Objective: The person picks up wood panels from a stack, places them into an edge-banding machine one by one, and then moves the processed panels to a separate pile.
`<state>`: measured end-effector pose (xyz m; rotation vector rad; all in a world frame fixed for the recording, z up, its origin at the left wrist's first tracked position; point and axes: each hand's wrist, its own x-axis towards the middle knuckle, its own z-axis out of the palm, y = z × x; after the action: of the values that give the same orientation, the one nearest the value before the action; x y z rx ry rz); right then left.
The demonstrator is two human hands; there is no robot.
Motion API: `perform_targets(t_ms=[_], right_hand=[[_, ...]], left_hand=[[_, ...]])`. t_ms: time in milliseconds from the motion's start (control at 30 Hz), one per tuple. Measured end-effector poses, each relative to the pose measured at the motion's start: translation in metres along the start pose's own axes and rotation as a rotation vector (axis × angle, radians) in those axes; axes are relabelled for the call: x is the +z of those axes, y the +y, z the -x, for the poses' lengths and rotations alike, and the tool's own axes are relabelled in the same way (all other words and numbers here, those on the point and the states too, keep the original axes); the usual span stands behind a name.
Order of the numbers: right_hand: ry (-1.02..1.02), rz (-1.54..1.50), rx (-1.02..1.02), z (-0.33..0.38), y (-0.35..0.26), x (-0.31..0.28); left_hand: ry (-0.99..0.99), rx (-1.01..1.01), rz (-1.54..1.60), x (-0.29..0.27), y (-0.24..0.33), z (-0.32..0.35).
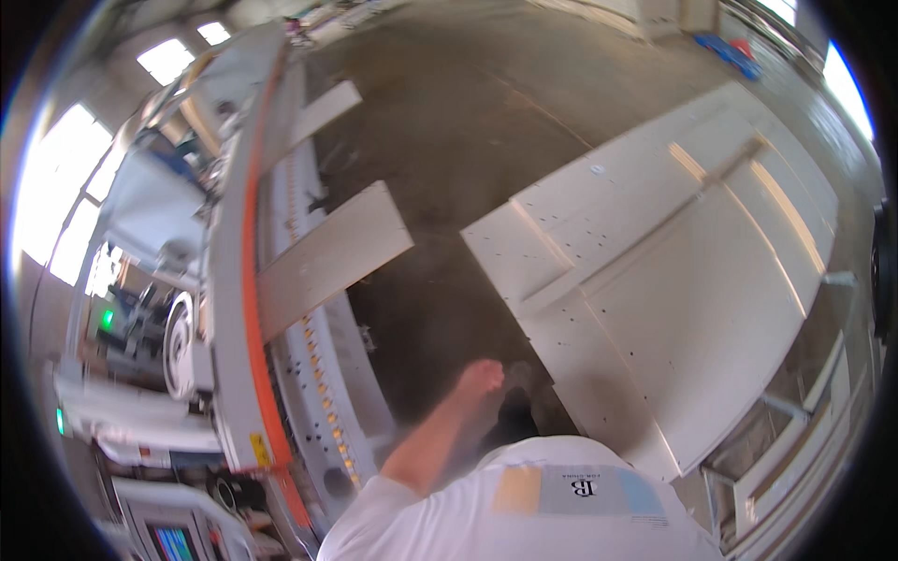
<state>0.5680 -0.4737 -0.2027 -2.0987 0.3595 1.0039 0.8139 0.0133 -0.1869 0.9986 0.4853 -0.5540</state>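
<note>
Head view is looking down over the person's white shirt [524,524] at the lower edge. From it a bare left forearm is reaching forward, and the left hand [481,377] is hanging blurred over the dark concrete floor [449,150], holding nothing; whether its fingers are spread or curled I cannot tell. The right hand is not showing. Just right of the left hand, a stack of white panels [673,280] is lying flat, its near corner close to the hand but not touching it, its far edge running off toward the upper right. Left of the hand, a long machine with an orange strip [251,280] is running away along the floor. Two white boards are sticking out from its side, the nearer board [332,257] large and the farther board [323,110] smaller. Bright windows [56,196] are glowing at the far left.
</note>
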Motion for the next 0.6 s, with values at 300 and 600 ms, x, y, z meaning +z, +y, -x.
perform_targets(t_ms=[300, 600], right_hand=[[0.171, -0.464, 0.396, 0.061, -0.022, 0.099], [0.298, -0.665, 0.411, 0.102, 0.015, 0.222]], left_hand=[[0.009, 0.704, -1.699, 0.042, 0.141, -0.338], [0.709, 0.073, -1.108, 0.145, 0.189, -0.447]])
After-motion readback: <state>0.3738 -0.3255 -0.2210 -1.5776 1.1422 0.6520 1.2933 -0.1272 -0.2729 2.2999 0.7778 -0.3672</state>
